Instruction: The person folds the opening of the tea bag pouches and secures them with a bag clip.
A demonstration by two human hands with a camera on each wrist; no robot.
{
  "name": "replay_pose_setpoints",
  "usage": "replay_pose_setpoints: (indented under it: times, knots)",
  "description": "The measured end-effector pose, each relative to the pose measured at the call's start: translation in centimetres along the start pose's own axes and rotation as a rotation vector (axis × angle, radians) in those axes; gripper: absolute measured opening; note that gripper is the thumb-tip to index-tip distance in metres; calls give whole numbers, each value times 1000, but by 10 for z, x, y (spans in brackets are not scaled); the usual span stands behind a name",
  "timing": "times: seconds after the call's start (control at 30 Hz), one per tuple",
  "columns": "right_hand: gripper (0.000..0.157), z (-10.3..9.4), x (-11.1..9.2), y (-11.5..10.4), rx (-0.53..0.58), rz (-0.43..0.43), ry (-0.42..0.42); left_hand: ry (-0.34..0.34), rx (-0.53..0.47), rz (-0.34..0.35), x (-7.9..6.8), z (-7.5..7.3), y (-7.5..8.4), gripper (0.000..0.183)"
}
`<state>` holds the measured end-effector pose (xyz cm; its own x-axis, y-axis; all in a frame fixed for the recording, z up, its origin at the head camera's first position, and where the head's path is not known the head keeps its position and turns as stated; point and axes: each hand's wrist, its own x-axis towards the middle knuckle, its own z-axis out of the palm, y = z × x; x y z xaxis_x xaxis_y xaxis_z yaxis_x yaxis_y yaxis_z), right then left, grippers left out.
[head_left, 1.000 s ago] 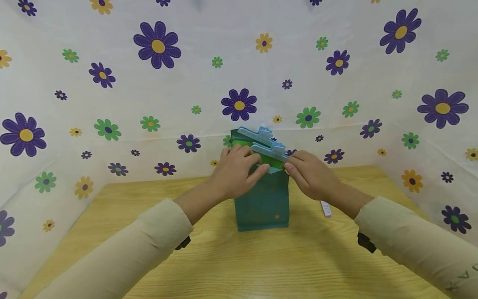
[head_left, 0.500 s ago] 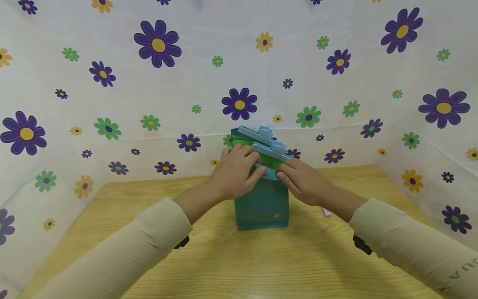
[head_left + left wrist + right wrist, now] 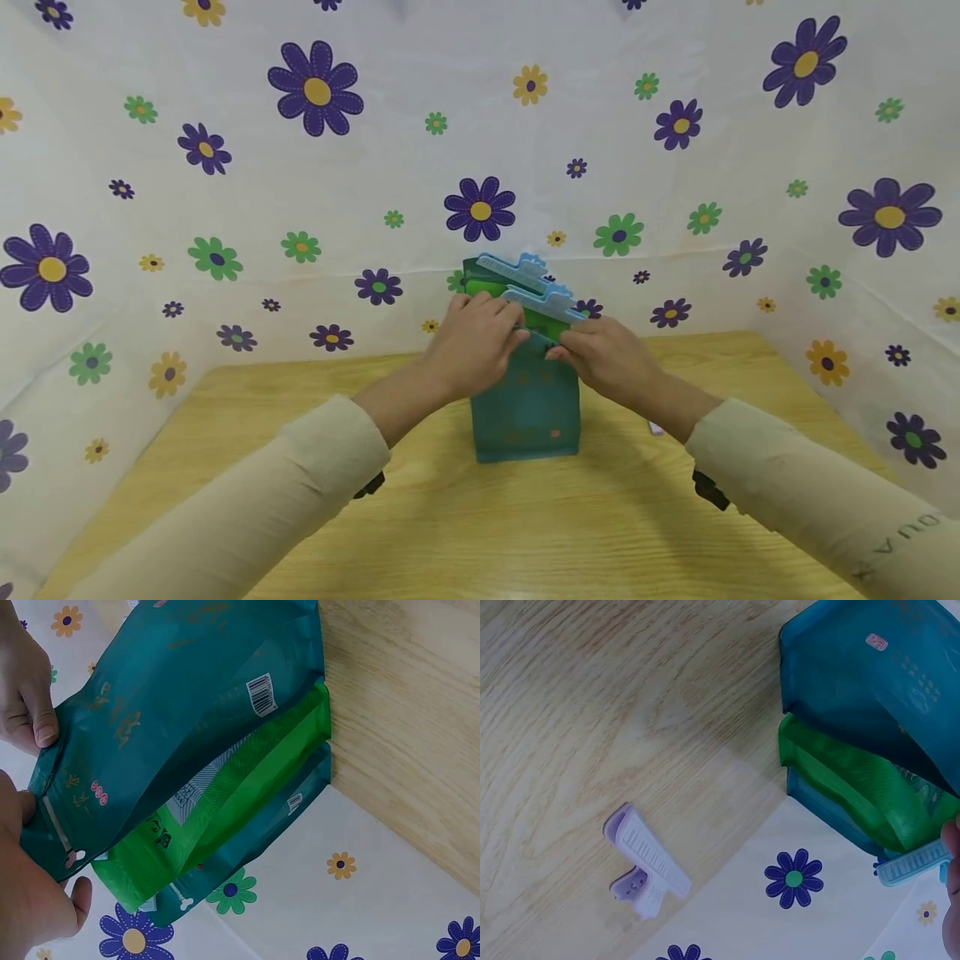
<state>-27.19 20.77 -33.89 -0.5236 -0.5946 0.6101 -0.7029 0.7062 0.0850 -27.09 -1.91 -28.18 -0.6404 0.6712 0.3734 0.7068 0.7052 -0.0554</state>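
Observation:
A teal pouch (image 3: 525,408) stands upright at the front of a row of pouches. My left hand (image 3: 476,346) pinches its top edge, with the thumb in front and fingers behind. Beside it my right hand (image 3: 611,358) grips the same edge further right, its thumb close to the left thumb. Behind stand a bright green pouch (image 3: 247,787) and another teal pouch (image 3: 262,836). Light-blue clips (image 3: 543,302) sit along the tops of these rear pouches. In the right wrist view only a sliver of the right hand shows, near a blue clip (image 3: 915,862).
A lilac sealing clip (image 3: 649,859) lies on the wooden table (image 3: 480,533) to the right of the pouches, mostly hidden by the right arm in the head view. A white flowered cloth (image 3: 405,150) forms the back and side walls.
My right hand has slid left and slightly down from the front pouch's right corner toward the left hand. The top edge is drawn in between the hands; the left hand has barely moved.

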Motion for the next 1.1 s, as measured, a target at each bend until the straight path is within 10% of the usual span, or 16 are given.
replay_pose_setpoints:
  times: [0.53,0.83,1.1]
  knots:
    - [31,-2,-4,2,-17,-31,5,121,-50,42,1,9,-3,10]
    - [23,-15,-23,29,-6,210,-2,107,-50,42,5,8,1,13]
    - [38,-18,-44,52,-79,457,-223,104,-63,40,4,8,1,13]
